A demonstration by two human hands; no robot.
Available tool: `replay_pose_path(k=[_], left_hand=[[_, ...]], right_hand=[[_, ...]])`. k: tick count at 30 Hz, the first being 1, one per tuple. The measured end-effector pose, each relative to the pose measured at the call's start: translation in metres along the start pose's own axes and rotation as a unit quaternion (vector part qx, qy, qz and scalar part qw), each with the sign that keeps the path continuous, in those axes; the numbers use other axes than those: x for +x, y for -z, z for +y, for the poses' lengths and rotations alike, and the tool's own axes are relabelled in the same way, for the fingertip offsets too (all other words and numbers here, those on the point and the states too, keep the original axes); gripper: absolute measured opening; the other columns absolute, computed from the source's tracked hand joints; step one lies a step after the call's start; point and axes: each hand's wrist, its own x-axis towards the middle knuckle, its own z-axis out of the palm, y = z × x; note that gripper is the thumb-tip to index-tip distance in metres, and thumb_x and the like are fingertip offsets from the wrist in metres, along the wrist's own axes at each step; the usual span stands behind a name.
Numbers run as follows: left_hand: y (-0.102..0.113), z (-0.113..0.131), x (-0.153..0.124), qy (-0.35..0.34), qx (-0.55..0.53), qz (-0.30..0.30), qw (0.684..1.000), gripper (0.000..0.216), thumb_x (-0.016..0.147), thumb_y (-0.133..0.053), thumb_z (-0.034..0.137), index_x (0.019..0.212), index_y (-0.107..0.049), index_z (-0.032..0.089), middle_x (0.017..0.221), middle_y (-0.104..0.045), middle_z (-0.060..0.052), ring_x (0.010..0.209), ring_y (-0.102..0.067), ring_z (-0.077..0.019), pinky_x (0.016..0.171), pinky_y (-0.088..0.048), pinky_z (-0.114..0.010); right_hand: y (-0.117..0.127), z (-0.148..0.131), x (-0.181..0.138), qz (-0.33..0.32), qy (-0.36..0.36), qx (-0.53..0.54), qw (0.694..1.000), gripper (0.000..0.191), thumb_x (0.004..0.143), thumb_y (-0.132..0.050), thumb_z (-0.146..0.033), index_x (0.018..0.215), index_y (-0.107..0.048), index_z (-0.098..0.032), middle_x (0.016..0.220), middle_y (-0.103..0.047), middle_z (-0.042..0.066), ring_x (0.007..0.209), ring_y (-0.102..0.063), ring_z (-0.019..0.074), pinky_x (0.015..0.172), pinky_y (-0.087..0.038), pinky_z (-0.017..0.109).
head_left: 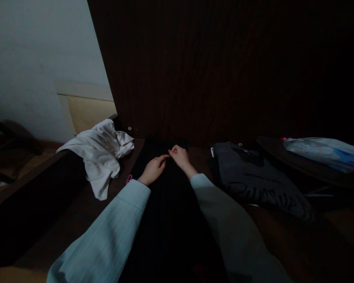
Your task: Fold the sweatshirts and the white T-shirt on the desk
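Observation:
A long black garment point(171, 212) stretches from the dark wooden back panel toward me, its folds lost in the dim light. Over its far part, my left hand point(155, 168) reaches in from the left with its fingers bent and pressed together. My right hand point(179, 156) is closed in a pinch, and its fingertips meet those of my left hand. Whatever lies between the fingers is too small and dark to make out. A pink loop point(129, 179) shows at the garment's left edge, beside my left wrist.
A crumpled white cloth point(102, 151) hangs over a dark wooden side board point(35, 188) on the left. To the right lie a folded dark grey shirt point(253, 177) with black lettering and a blue-and-white plastic package point(324, 151). The tall dark panel point(194, 70) closes off the back.

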Motion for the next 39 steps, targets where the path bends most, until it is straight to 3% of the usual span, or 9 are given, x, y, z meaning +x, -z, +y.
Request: replay_pose_path(k=[39], left_hand=[[-0.0008, -0.0006, 0.0005, 0.001, 0.006, 0.001, 1.0, 0.036, 0.079, -0.04, 0.014, 0.112, -0.054, 0.019, 0.104, -0.063, -0.004, 0.093, -0.059, -0.0165, 0.086, -0.044, -0.03]], right_hand=[[0.0003, 0.0005, 0.0001, 0.0, 0.004, 0.0, 1.0, 0.016, 0.075, -0.053, -0.031, 0.063, -0.052, -0.02, 0.064, -0.059, -0.002, 0.06, -0.052, 0.0108, 0.054, -0.032, 0.02]])
